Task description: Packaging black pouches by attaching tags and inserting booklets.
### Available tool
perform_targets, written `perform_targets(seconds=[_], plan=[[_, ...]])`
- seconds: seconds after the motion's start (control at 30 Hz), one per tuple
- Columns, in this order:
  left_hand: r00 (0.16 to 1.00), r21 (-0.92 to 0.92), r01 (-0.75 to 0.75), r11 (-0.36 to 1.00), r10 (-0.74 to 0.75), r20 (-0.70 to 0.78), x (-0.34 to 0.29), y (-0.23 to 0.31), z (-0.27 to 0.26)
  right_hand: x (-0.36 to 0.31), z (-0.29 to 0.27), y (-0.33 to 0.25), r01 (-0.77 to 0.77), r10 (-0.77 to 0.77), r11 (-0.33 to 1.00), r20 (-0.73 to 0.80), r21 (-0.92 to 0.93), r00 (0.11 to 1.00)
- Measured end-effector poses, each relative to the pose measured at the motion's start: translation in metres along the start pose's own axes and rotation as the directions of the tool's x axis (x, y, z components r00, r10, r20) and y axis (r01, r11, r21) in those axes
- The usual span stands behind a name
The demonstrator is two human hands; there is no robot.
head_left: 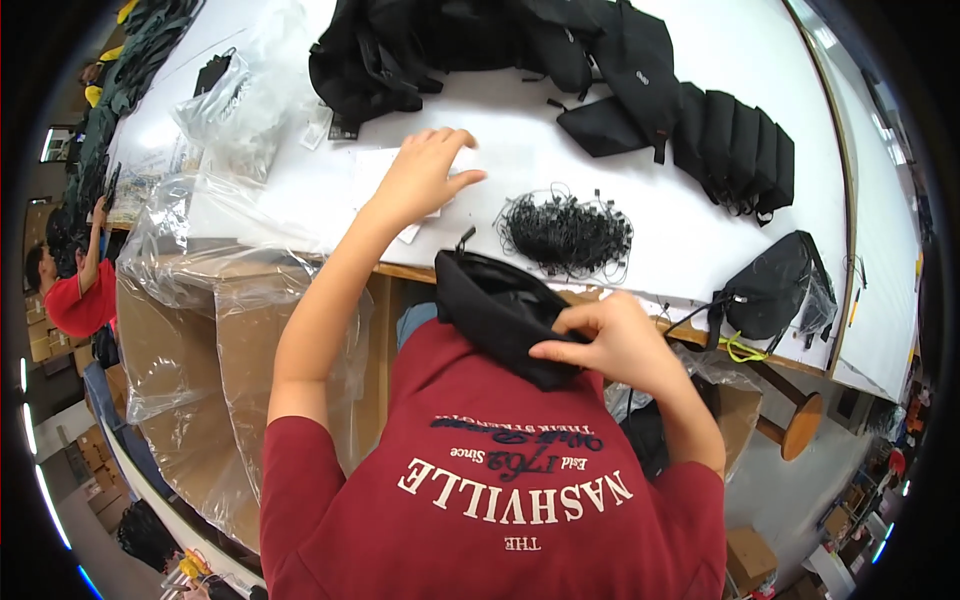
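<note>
My right hand (603,338) grips the rim of a small black fabric pouch (490,310), which hangs open against my lap at the table's edge. A zipper pull sticks out from its left corner. My left hand (430,175) is raised over the white table (400,235), fingers apart, with nothing in it. Pale sheets of paper or labels (375,170) lie under and around that hand. To its right sits a tangled heap of thin black cords (565,235) with small tabs.
Black bags (460,40) are piled along the back, and a row of black pouches (735,150) stands at right. A black bag with a strap (775,285) lies near the right edge. Clear plastic (250,110) covers the left. Below are plastic-lined cardboard boxes (170,350); another person (80,300) works far left.
</note>
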State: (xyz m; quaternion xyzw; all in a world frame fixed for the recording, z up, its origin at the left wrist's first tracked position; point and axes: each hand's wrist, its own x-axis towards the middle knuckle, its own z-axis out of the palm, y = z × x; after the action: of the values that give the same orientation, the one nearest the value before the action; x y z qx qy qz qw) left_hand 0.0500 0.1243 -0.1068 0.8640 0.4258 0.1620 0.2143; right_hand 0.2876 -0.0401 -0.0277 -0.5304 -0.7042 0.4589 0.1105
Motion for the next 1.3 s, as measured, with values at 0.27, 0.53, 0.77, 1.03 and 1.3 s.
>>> perform_targets(seconds=[0.27, 0.53, 0.77, 1.03, 1.3], plan=[[0.938, 0.256, 0.125, 0.959, -0.198, 0.284, 0.041, -0.059, 0.014, -0.012, 0.015, 0.012, 0.181, -0.190, 0.982, -0.241, -0.060, 0.952], [0.994, -0.715, -0.053, 0.697, -0.028, -0.102, 0.023, 0.040, -0.031, 0.006, -0.007, 0.010, 0.278, -0.607, 0.690, -0.325, -0.668, 0.725], [0.883, -0.003, -0.247, 0.969, 0.224, -0.413, -0.030, 0.093, -0.048, 0.013, -0.022, -0.007, 0.263, -0.672, 0.649, -0.377, -0.714, 0.638], [0.931, -0.904, -0.012, -0.427, -0.335, 0.146, -0.069, 0.074, 0.057, 0.041, 0.015, -0.018, 0.247, -0.624, 0.764, -0.586, -0.595, 0.518], [0.820, -0.900, -0.074, -0.429, -0.540, 0.190, -0.056, 0.096, 0.019, 0.050, 0.052, -0.013, 0.350, 0.203, 0.836, -0.830, 0.423, 0.520]])
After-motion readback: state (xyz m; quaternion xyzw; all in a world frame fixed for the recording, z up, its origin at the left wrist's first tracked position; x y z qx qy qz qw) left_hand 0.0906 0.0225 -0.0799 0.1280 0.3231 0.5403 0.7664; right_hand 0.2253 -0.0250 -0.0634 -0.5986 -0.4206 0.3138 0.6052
